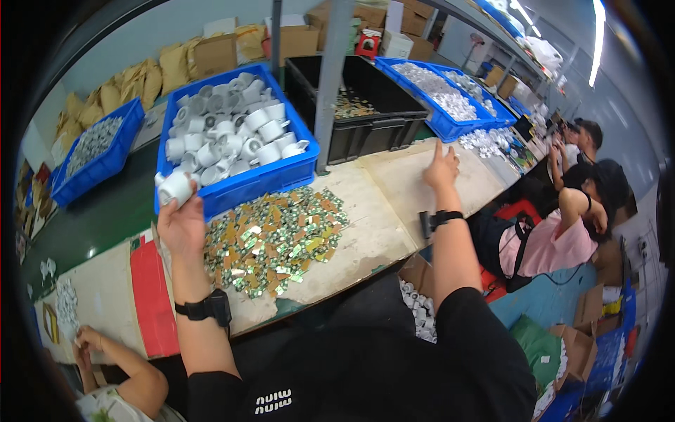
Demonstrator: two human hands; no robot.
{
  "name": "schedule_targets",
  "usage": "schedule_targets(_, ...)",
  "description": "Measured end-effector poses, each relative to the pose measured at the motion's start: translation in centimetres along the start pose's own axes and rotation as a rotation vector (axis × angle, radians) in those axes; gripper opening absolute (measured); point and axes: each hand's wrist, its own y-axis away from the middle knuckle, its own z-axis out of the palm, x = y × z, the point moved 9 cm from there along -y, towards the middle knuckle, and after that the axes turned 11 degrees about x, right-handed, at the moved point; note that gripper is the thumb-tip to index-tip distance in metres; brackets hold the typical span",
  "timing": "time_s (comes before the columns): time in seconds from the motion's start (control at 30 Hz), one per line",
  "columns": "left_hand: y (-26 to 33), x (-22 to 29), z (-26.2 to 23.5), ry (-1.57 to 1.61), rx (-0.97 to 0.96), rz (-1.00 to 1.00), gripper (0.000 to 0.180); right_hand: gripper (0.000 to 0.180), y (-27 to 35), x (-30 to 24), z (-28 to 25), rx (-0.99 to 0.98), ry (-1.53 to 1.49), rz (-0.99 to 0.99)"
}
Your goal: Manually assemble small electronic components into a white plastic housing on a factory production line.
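My left hand (181, 228) is raised at the near corner of a blue bin (239, 191), its fingers wrapped round a white cup-shaped plastic housing (174, 187) with a small side tab. Several similar white housings fill that bin. Beside this hand, a spread of small green and copper-coloured circuit boards (278, 235) lies on the bench. My right hand (441, 169) is stretched out over the pale bench top (380, 200), in front of the black bin. Its fingers are extended and apart, and I see nothing held in them.
A black bin (380, 130) with some boards inside stands behind a metal post (332, 84). Blue bins of small white parts (439, 91) stand at the far right, another blue bin (95, 155) at the left. Co-workers sit at right (545, 232) and lower left (126, 380).
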Motion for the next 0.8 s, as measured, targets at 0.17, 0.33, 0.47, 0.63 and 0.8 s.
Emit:
schedule_targets(0.17,0.5,-3.2,1.4,0.311,-0.135,-0.264,0.048,0.063,-0.7,4.1,6.4,-0.367,0.014,-0.29)
schedule_targets(0.33,2.3,-3.7,2.6,-0.027,-0.197,-0.135,0.053,0.048,4.4,-9.9,-1.0,-0.49,-0.692,-0.217)
schedule_targets(0.47,3.4,-4.6,5.1,-0.126,-0.317,-0.124,0.052,0.042,12.0,-23.4,-8.6,-0.775,-1.504,-0.339)
schedule_targets(0.63,4.7,-6.6,5.7,-0.452,-0.405,-0.171,0.063,0.044,19.8,-32.7,-7.6,-0.926,-1.821,-0.26)
schedule_targets(0.8,4.7,-7.0,5.4,-0.609,-0.446,-0.131,0.056,0.05,21.3,-32.3,-6.7,-0.86,-1.996,-0.069)
